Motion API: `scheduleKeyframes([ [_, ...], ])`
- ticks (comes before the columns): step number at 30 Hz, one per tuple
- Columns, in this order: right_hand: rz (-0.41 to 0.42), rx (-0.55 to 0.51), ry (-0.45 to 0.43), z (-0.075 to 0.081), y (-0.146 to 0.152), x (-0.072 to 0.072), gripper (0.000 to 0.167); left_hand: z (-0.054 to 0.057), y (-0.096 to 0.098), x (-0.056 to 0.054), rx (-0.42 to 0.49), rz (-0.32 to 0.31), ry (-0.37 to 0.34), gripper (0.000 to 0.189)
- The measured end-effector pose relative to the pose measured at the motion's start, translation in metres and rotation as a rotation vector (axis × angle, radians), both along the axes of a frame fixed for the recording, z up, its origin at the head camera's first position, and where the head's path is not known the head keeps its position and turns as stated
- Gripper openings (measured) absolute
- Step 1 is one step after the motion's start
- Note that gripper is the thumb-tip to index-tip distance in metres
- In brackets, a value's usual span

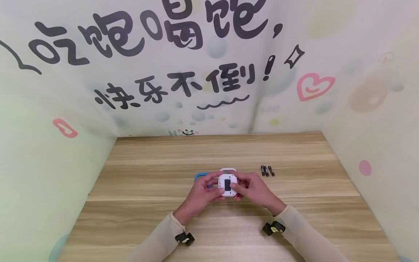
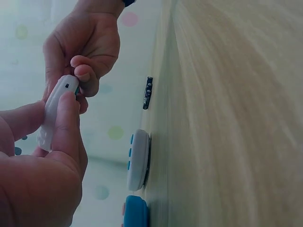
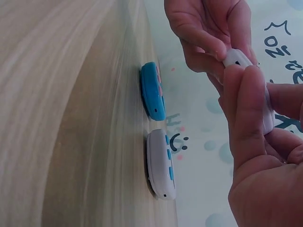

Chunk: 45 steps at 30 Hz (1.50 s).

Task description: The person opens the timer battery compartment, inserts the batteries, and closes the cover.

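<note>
White and plastic, the rounded-square device (image 1: 227, 184) is sitting lower-centre, the left hand (image 1: 199, 193) and right hand (image 1: 258, 189) pinching it, seemingly working its dark panel (image 1: 227, 186); the next move likely calls for a steady grip. Beyond, a blue plastic device (image 3: 152, 91) and a white twin (image 3: 161, 163) are lying close, black cylindrical batteries (image 1: 267, 171) rightward, the wooden tabletop (image 1: 147, 174) leaving room toward both side edges.

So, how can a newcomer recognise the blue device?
On the wooden table, look beyond the left hand. There lies the blue device, beside a white device with blue buttons. It alone is blue, with pinkish buttons.
</note>
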State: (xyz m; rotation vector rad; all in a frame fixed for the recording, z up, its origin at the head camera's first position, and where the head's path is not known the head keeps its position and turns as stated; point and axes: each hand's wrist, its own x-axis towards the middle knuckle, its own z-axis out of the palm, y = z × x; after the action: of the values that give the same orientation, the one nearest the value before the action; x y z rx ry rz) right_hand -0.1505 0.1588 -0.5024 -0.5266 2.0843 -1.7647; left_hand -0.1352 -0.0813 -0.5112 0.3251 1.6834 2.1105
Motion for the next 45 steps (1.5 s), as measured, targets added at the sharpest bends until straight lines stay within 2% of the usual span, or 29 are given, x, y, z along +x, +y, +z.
scheduleKeyframes([
  [9, 0.005, 0.015, -0.018, -0.002, 0.002, 0.002, 0.054, -0.001, -0.001, 0.0, -0.016, 0.003, -0.003, 0.066],
  [14, -0.054, 0.01, -0.028, 0.0, 0.001, 0.004, 0.053, -0.002, -0.001, 0.0, -0.006, 0.034, -0.016, 0.065],
  [18, -0.128, 0.012, -0.012, 0.001, 0.003, 0.003, 0.045, -0.004, -0.001, -0.001, -0.007, 0.069, -0.032, 0.065],
  [21, -0.148, 0.02, -0.001, 0.001, 0.007, 0.003, 0.038, -0.005, -0.003, -0.002, -0.013, 0.092, -0.047, 0.065],
  [29, -0.092, 0.089, 0.055, -0.007, 0.021, 0.001, 0.035, -0.006, -0.009, -0.004, -0.026, 0.12, -0.081, 0.066],
  [36, -0.089, 0.254, 0.208, -0.021, 0.035, -0.003, 0.027, -0.007, -0.015, -0.003, -0.04, 0.13, -0.096, 0.066],
  [40, -0.041, 0.314, 0.219, -0.024, 0.042, -0.004, 0.02, -0.008, -0.019, -0.002, -0.054, 0.138, -0.103, 0.064],
  [45, 0.017, 0.333, 0.187, -0.026, 0.048, -0.002, 0.015, -0.007, -0.022, 0.0, -0.057, 0.146, -0.118, 0.066],
])
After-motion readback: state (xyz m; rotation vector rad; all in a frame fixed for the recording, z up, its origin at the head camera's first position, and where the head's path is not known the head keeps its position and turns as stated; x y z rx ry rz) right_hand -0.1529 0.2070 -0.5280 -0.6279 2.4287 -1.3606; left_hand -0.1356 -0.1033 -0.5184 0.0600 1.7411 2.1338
